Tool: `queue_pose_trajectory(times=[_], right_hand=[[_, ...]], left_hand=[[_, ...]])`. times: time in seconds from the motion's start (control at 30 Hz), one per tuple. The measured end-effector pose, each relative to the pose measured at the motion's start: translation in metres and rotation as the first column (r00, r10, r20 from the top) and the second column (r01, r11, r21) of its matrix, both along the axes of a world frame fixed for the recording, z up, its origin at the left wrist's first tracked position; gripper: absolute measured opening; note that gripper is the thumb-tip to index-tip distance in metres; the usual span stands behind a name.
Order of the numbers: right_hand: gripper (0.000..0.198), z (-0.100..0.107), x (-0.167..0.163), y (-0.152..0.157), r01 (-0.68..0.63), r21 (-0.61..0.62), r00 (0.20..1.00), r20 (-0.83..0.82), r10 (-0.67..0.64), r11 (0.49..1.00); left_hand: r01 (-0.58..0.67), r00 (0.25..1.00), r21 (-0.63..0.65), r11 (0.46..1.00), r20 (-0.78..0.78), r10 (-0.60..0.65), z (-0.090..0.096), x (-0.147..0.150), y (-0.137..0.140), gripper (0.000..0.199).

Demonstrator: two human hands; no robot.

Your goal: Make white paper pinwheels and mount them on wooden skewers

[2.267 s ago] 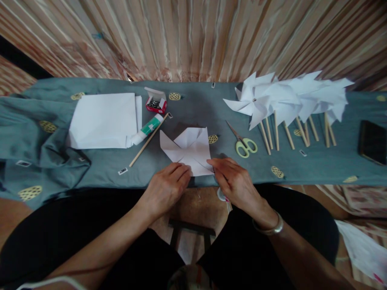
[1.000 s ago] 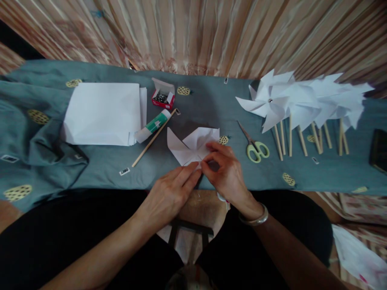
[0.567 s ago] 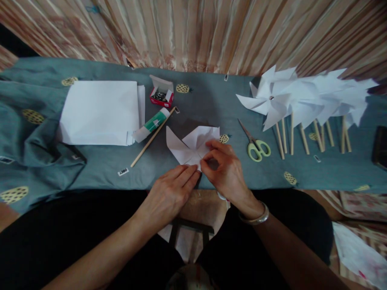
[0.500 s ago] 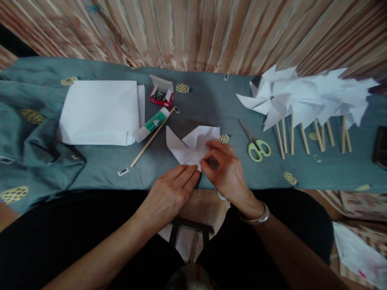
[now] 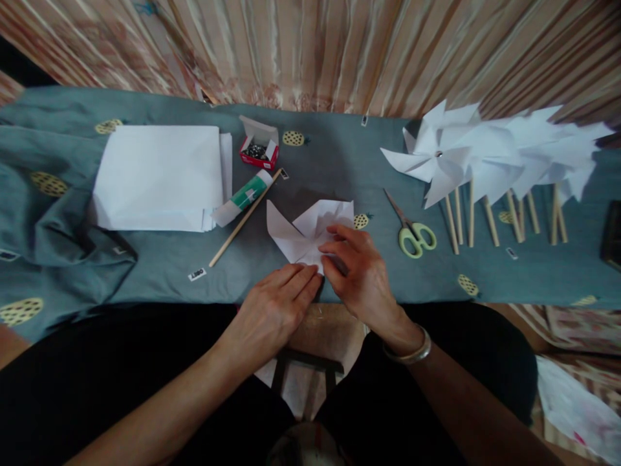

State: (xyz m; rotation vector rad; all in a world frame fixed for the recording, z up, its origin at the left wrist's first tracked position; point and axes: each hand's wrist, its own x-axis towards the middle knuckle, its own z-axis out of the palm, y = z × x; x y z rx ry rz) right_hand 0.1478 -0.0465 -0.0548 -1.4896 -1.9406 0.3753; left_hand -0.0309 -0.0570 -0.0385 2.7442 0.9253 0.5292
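A half-folded white paper pinwheel (image 5: 303,241) lies at the table's front, two pointed blades raised at the back. My left hand (image 5: 276,301) presses its near edge, fingers together on the paper and thumb hidden beneath. Over the pinwheel's right side hovers my right hand (image 5: 361,275), its fingers bent but apart, with nothing visible between them. To the left are a green-and-white glue stick (image 5: 245,197) and a thin wooden stick (image 5: 240,226). Green-handled scissors (image 5: 411,234) rest to the right, blades pointing away from me.
A stack of white paper (image 5: 160,178) sits at left beside bunched cloth. Behind the glue is an open red box (image 5: 259,152) of small dark metal pieces. Several finished pinwheels (image 5: 439,155) on wooden sticks overlap at right. A curtain (image 5: 301,52) hangs along the back.
My right hand has loosened its pinch near the pinwheel's front; its thumb and fingers are now spread. My left hand stays in place on the paper.
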Motion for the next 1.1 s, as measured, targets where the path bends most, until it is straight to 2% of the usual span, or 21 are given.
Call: queue_pose_trajectory(times=[0.4,0.6,0.73,0.83,0.93,1.1], right_hand=[[0.026,-0.0042,-0.0003,-0.0035,-0.06,0.041,0.993,0.105,0.056,0.997],[0.025,-0.0016,-0.0007,-0.0048,-0.124,0.022,0.936,0.333,0.11,0.992],[0.025,-0.0028,-0.005,-0.0066,-0.112,0.047,0.9,0.427,0.082,0.993],[0.025,-0.0054,-0.0079,-0.0073,-0.128,0.082,0.898,0.432,0.081,0.988],[0.026,-0.0068,-0.0071,-0.007,-0.148,0.066,0.905,0.412,0.108,0.987],[0.028,-0.0076,-0.0009,-0.0068,-0.091,0.072,0.945,0.321,0.064,0.993]], left_hand=[[-0.004,1.0,0.014,1.0,-0.007,0.004,0.0017,-0.0003,0.0007,0.027],[-0.003,1.0,0.011,1.0,-0.004,0.003,-0.0004,-0.0005,0.0,0.027],[-0.001,1.0,0.001,1.0,-0.013,0.001,0.001,0.0001,0.0008,0.027],[-0.013,1.0,0.0,1.0,-0.016,0.013,0.002,0.0008,0.0013,0.027],[-0.005,1.0,-0.005,1.0,-0.012,0.005,0.0013,0.0005,0.0011,0.026],[-0.003,1.0,-0.021,1.0,-0.002,0.003,-0.0016,-0.001,-0.0002,0.026]])
